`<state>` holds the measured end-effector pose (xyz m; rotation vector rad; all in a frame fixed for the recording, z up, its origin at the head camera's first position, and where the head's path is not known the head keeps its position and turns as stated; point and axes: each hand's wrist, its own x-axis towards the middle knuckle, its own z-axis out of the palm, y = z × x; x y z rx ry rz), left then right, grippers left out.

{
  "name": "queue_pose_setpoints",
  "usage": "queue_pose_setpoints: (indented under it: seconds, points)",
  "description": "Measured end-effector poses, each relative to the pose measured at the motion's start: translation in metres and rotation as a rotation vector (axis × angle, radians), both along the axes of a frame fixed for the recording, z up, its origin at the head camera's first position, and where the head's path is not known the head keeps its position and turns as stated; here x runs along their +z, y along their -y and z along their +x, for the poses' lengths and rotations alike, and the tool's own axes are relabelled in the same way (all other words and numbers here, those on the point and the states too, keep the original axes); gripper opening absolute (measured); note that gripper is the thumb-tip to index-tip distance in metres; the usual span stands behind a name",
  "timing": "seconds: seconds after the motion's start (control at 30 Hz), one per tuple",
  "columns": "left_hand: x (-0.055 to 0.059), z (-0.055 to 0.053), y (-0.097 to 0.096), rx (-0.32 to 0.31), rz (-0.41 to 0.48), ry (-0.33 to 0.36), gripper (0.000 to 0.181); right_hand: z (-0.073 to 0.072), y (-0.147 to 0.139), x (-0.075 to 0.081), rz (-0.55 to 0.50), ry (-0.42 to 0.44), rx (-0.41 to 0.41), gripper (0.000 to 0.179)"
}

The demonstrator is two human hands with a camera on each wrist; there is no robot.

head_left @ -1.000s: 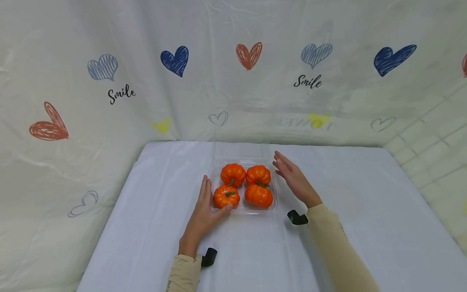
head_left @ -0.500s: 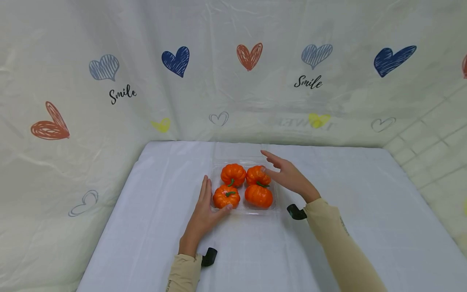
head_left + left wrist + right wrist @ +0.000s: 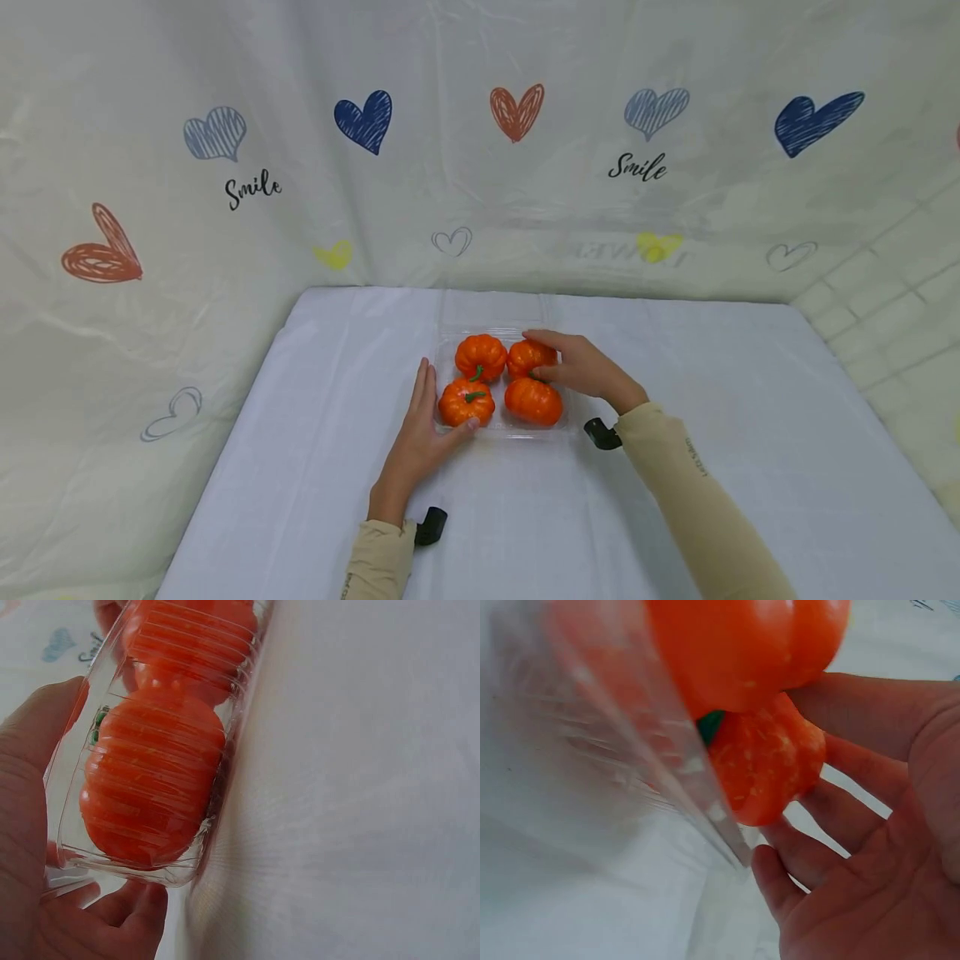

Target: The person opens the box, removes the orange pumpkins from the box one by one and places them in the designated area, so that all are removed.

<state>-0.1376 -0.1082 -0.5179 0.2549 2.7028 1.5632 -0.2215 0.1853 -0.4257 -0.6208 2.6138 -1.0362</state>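
Several small orange pumpkins with green stems sit in a clear plastic container [image 3: 499,425], in two rows. My left hand [image 3: 420,437] holds the container by its near left corner, its thumb over the near rim and its fingers along the left side. Beside that thumb sits the near left pumpkin [image 3: 467,402]. My right hand [image 3: 592,367] reaches over the container's right side and grips the far right pumpkin [image 3: 769,761], thumb on its near side and fingers round the far side. In front of it lies the near right pumpkin [image 3: 533,402]; the far left pumpkin [image 3: 481,357] is untouched.
The container's clear lid [image 3: 493,309] lies opened out behind it on the white-covered table [image 3: 300,467]. A pale curtain [image 3: 465,183] printed with hearts and "Smile" hangs behind the table. Dark wrist cameras [image 3: 431,527] stick out from both sleeves.
My right hand has moved left and down from beside the container onto the far right pumpkin, its fingers closing round it. My left hand and the container have stayed put.
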Motion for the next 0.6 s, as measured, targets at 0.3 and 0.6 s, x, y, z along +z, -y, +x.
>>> queue_pose_setpoints:
  seconds: [0.3,0.6]
  points:
    - [0.002,0.000,0.000,-0.001,0.004,-0.001,0.118,-0.001,0.000,-0.014,-0.008,-0.133,-0.006,0.055]
    - [0.002,0.001,0.000,-0.003,0.003,0.000,0.119,0.001,0.000,-0.010,-0.028,-0.147,-0.018,0.054]
